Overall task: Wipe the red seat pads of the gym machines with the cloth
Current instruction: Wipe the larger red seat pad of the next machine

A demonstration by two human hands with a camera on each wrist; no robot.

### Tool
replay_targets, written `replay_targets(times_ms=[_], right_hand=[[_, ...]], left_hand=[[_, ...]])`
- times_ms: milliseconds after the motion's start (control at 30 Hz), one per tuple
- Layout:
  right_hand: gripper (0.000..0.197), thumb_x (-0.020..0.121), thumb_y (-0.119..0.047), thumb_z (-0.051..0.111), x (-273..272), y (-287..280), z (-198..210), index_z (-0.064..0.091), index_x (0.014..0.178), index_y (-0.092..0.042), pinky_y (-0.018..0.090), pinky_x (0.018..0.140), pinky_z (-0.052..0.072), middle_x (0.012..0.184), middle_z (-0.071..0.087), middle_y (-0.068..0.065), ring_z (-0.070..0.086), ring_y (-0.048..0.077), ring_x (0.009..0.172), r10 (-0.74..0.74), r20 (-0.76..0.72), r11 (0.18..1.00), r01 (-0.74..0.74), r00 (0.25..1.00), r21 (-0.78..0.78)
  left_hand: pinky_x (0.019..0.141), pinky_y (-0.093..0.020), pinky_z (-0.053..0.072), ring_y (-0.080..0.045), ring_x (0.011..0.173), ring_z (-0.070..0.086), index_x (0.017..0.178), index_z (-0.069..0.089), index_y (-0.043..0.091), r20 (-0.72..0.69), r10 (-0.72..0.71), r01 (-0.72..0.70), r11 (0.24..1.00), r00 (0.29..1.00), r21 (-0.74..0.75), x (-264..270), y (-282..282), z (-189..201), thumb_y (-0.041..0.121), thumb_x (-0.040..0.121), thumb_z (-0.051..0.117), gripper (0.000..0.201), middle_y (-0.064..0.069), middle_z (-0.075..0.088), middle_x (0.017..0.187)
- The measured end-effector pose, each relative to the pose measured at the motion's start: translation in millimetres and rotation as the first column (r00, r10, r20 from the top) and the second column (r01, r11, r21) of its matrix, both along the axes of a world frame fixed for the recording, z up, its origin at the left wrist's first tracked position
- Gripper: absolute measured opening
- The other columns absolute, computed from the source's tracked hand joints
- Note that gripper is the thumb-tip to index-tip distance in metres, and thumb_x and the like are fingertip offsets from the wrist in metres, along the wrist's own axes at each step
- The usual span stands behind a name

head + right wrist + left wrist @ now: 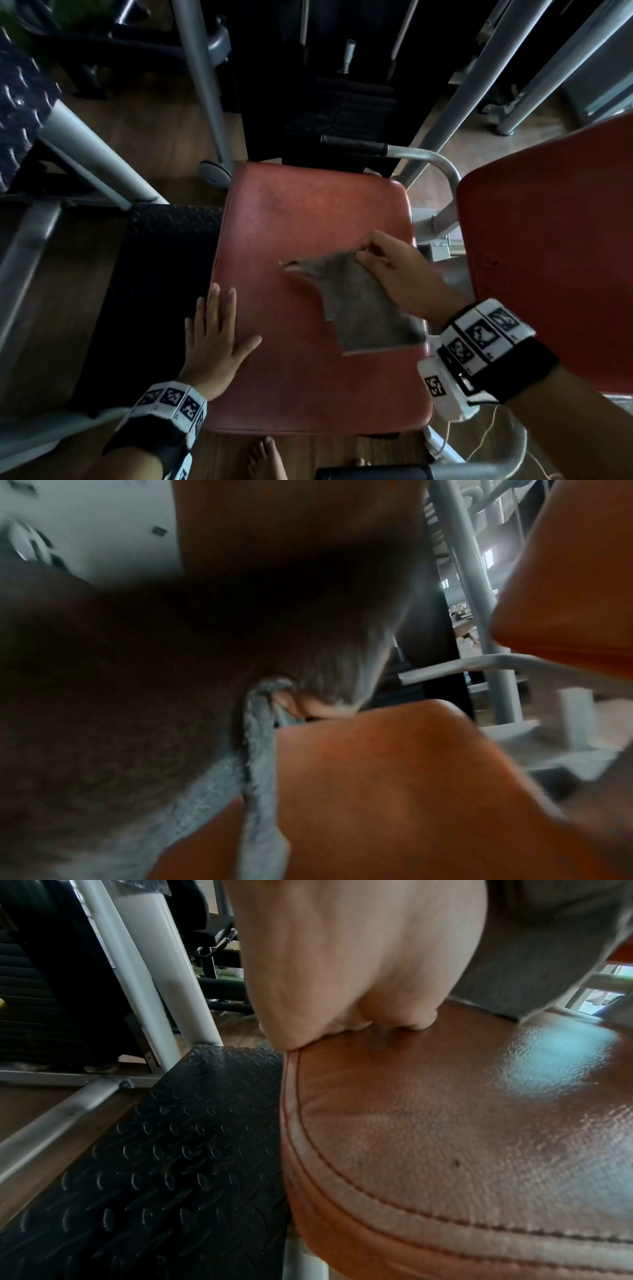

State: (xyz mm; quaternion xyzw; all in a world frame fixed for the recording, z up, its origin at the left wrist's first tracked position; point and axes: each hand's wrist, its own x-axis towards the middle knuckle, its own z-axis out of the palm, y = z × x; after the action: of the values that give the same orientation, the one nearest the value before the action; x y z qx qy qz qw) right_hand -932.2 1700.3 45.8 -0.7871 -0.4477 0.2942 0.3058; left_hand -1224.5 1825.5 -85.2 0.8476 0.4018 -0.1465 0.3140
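Note:
A worn red seat pad (301, 212) fills the middle of the head view. A grey cloth (359, 301) lies spread on its right half, one corner lifted toward the pad's centre. My right hand (390, 267) pinches the cloth's far edge, thumb and fingers curled on it; in the right wrist view the grey cloth (260, 764) hangs bunched under the hand over the red seat pad (394, 791). My left hand (215, 329) lies flat on the pad's left edge with straight fingers, holding nothing. The left wrist view shows the left hand (342, 969) pressing on the red seat pad (462, 1137).
A second red pad (555, 246) stands tilted at the right. Left of the seat is a black tread-plate step (157, 294). Grey frame tubes (202, 85) and a dark weight stack (335, 113) rise behind. A curved handle bar (421, 157) passes the seat's far right corner. A bare foot (263, 459) shows below.

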Motion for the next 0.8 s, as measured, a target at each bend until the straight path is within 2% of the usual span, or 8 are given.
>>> replay_targets(times_ms=[67, 133, 200, 333, 467, 533, 700, 800], right_hand=[[0.012, 0.097, -0.019, 0.053, 10.5, -9.1, -13.6, 0.056, 0.087, -0.025, 0.008, 0.065, 0.040, 0.084, 0.062, -0.009, 0.059, 0.004, 0.077, -0.032, 0.084, 0.993, 0.041, 0.996, -0.108], [0.015, 0.096, -0.013, 0.049, 19.3, -18.8, -29.8, 0.050, 0.089, -0.025, 0.012, 0.064, 0.037, 0.088, 0.061, -0.004, 0.060, 0.013, 0.080, -0.041, 0.199, 0.975, 0.083, 0.979, -0.206], [0.016, 0.094, -0.009, 0.050, 22.2, -27.9, -45.6, 0.052, 0.104, -0.021, 0.025, 0.078, 0.040, 0.109, 0.058, 0.006, 0.059, 0.027, 0.099, 0.021, 0.298, 0.961, 0.063, 0.954, -0.268], [0.070, 0.090, -0.034, 0.061, 10.3, -40.3, -83.7, 0.029, 0.151, -0.021, 0.047, 0.115, 0.029, 0.158, 0.023, 0.014, 0.024, 0.035, 0.145, 0.351, 0.381, 0.891, -0.179, 0.856, -0.418], [0.078, 0.085, -0.064, 0.030, -1.7, -33.9, -113.0, 0.009, 0.153, -0.031, 0.054, 0.110, 0.036, 0.162, 0.012, 0.012, 0.022, 0.042, 0.145, 0.456, 0.422, 0.827, -0.197, 0.783, -0.527], [0.077, 0.086, -0.066, 0.020, -6.4, -18.4, -117.0, 0.002, 0.153, -0.033, 0.054, 0.115, 0.025, 0.163, 0.003, 0.010, 0.011, 0.041, 0.147, 0.449, 0.438, 0.843, -0.206, 0.779, -0.497], [0.081, 0.087, -0.072, 0.020, -32.7, 18.3, -128.4, -0.005, 0.154, -0.034, 0.051, 0.121, 0.006, 0.162, -0.016, 0.000, -0.013, 0.030, 0.149, 0.413, 0.483, 0.890, -0.229, 0.772, -0.395], [0.075, 0.090, -0.070, 0.021, -35.1, 2.2, -131.7, 0.001, 0.154, -0.037, 0.050, 0.120, 0.011, 0.163, -0.008, 0.004, -0.006, 0.032, 0.150, 0.415, 0.527, 0.897, -0.235, 0.742, -0.375]], left_hand=[[0.119, -0.053, -0.004, -0.021, 0.146, -0.027, 0.145, -0.034, 0.034, 0.012, 0.009, -0.009, 1.000, 1.000, -0.002, -0.3, -0.2, 0.4, 0.083, 0.072, 0.010, 0.098, 0.011, -0.046, 0.148], [0.119, -0.053, -0.004, -0.022, 0.147, -0.025, 0.145, -0.033, 0.035, 0.013, 0.012, -0.012, 1.000, 1.000, 0.000, -0.4, -1.0, -0.1, 0.083, 0.072, 0.011, 0.098, 0.011, -0.044, 0.149], [0.120, -0.052, -0.005, -0.022, 0.147, -0.025, 0.145, -0.032, 0.035, 0.013, 0.013, -0.013, 1.000, 1.000, 0.004, 0.4, -1.3, -0.5, 0.083, 0.072, 0.010, 0.098, 0.010, -0.043, 0.151], [0.120, -0.053, -0.006, -0.022, 0.147, -0.026, 0.147, -0.031, 0.034, 0.008, 0.009, -0.009, 1.000, 1.000, 0.017, 0.4, -1.4, -2.1, 0.083, 0.072, 0.010, 0.098, 0.009, -0.043, 0.151], [0.120, -0.053, -0.003, -0.023, 0.148, -0.023, 0.146, -0.033, 0.035, -0.004, -0.002, 0.002, 0.999, 1.000, 0.045, -0.4, -1.1, -5.9, 0.088, 0.069, 0.003, 0.100, 0.010, -0.045, 0.149], [0.119, -0.053, -0.002, -0.024, 0.149, -0.021, 0.147, -0.031, 0.036, -0.001, -0.005, 0.005, 0.999, 1.000, 0.053, -0.6, -1.1, -7.2, 0.093, 0.066, -0.004, 0.103, 0.010, -0.043, 0.150], [0.119, -0.053, -0.001, -0.025, 0.149, -0.019, 0.147, -0.030, 0.037, 0.005, -0.004, 0.004, 0.998, 1.000, 0.067, -1.5, -0.8, -10.2, 0.094, 0.065, -0.006, 0.103, 0.010, -0.041, 0.151], [0.119, -0.053, -0.002, -0.025, 0.149, -0.019, 0.146, -0.032, 0.038, 0.007, -0.003, 0.003, 0.998, 1.000, 0.069, -1.5, -0.7, -10.4, 0.090, 0.069, 0.004, 0.099, 0.011, -0.042, 0.150]])
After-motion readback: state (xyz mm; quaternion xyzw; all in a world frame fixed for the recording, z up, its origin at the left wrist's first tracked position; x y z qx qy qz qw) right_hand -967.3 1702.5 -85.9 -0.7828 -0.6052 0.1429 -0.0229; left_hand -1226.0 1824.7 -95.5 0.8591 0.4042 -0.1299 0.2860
